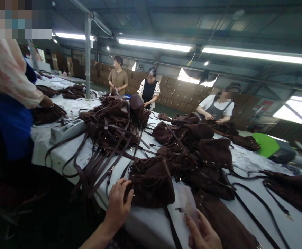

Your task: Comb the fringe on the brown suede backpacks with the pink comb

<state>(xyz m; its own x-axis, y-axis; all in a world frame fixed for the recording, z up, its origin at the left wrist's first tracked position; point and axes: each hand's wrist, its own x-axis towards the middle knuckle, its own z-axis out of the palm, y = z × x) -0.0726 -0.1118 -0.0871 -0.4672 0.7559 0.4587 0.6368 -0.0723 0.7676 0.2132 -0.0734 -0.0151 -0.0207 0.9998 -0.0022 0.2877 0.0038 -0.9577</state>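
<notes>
A dark brown drawstring bag [152, 183] lies in front of me near the edge of the white-covered table [145, 224]. My left hand [119, 202] is at its left side, fingers and thumb curled on the bag's edge. To the right of that bag, my right hand [202, 230] pinches a translucent plastic bag [185, 200] between thumb and fingers. A small dark piece shows at the plastic near my fingertips, too small to name. Another brown bag [223, 221] lies flat just beyond my right hand, partly hidden by it.
A tall heap of brown bags [114, 121] with straps hanging over the edge stands left of centre. More bags [192, 145] lie behind. A grey device [67, 130], a metal post [88, 58] and a green chair back [265, 145] stand around. Several co-workers [118, 77] stand across and left.
</notes>
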